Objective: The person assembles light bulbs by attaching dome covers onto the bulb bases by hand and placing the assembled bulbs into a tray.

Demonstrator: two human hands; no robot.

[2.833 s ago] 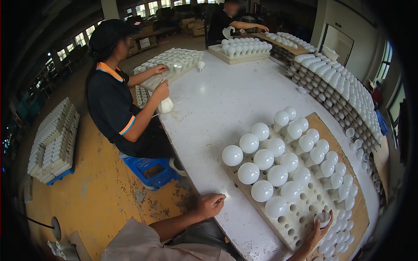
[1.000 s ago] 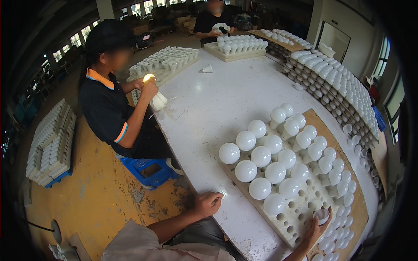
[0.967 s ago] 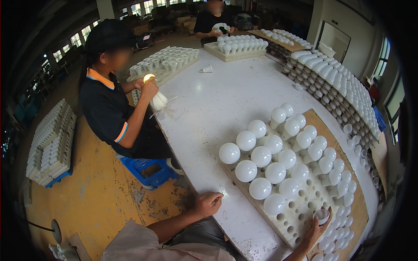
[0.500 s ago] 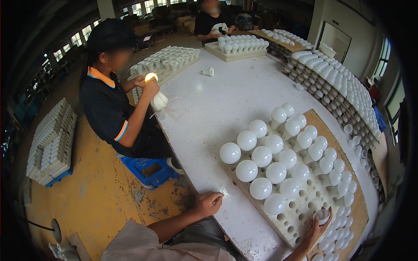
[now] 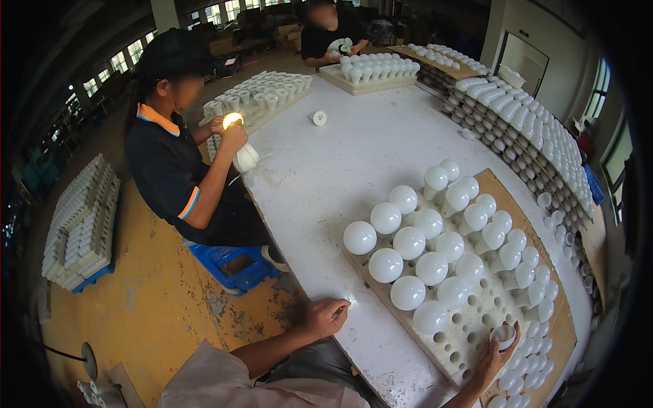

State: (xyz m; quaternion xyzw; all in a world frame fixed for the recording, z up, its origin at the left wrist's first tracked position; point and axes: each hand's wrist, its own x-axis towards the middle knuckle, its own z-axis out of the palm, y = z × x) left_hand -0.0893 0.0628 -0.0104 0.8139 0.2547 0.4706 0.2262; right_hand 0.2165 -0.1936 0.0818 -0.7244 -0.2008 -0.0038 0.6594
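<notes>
Cup grasped in curled right hand by the tray, left hand loosely clenched at the table edge.

Widest free lane is given by the bare table left of the foam tray, stretching from the left hand at the near edge up to a small white piece lying alone. Low passage across the tray is blocked by round white bulbs standing in close rows; their tops could be passed over only from above. The holed near part is left open, though its right side is crossed by the right hand and the white cup gripped in it. Further right, the brown board is crowded by more white domes (partly cut off below). Up left, the way is closed by a co-worker's hands.
</notes>
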